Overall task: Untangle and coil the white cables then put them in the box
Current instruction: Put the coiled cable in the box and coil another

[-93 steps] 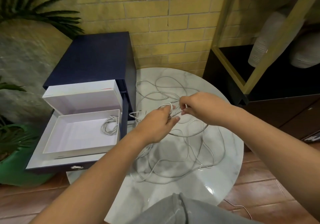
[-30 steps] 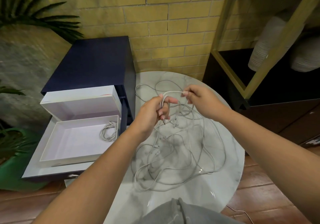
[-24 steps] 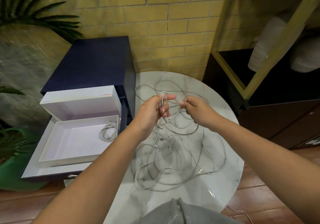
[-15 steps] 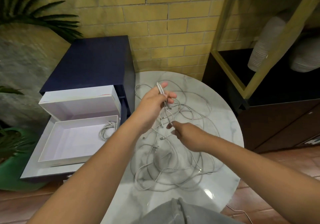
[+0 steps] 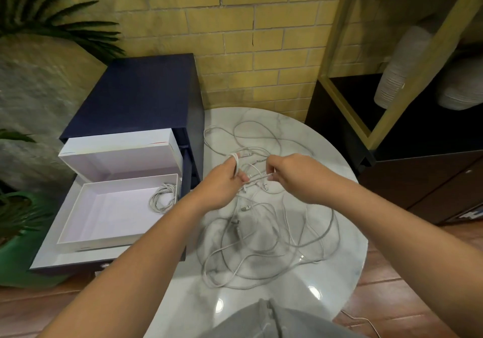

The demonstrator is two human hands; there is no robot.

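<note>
A tangle of white cables (image 5: 264, 248) sprawls over the round marble table (image 5: 339, 264). My left hand (image 5: 222, 183) is raised above the tangle with turns of one cable wound round its fingers. My right hand (image 5: 290, 173), just to the right, pinches the same cable's free length close to the left fingertips. The white box (image 5: 75, 238) lies open to the left on a pulled-out drawer, its lid standing up behind it. One coiled white cable (image 5: 162, 197) lies in the box's far right corner.
A dark blue drawer cabinet (image 5: 141, 102) stands against the yellow brick wall, touching the table's left side. A black cabinet with a yellow frame (image 5: 347, 97) holds stacked white dishes (image 5: 397, 68) at right. Potted plants (image 5: 15, 222) crowd the left. My grey-clad knee (image 5: 261, 322) is below.
My right hand dropped toward the tangle half a second ago and has come back up to the left fingers with the cable. The left hand lowered slightly, still wound with cable.
</note>
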